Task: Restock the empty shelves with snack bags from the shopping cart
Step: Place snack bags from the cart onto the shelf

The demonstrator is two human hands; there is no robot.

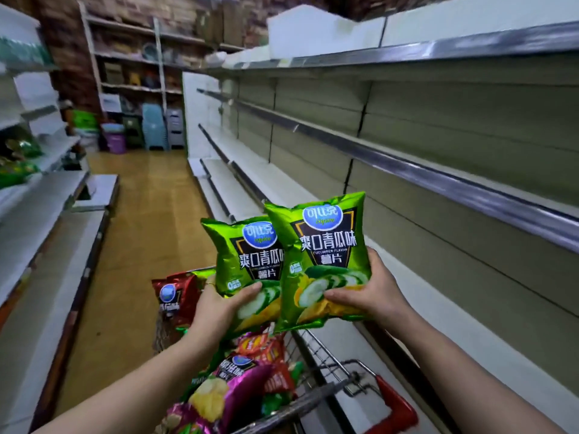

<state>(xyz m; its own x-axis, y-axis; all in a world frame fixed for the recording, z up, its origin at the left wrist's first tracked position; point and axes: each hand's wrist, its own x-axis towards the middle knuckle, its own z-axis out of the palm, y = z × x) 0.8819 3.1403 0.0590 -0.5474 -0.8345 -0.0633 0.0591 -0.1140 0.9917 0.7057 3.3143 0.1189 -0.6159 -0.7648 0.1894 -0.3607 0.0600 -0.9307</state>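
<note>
left bag (247,261) and right bag (326,255), both green, held upright over the cart (332,358).
the left hand (219,305) grips the left bag at its lower edge, thumb across the front. the right hand (372,292) grips the right bag the same way, and that bag overlaps the left one in front. more snack bags (238,380) lie in the cart below. the shelves (407,170) run along the right.

Tan wooden floor (150,214), brick wall (67,54)
</note>
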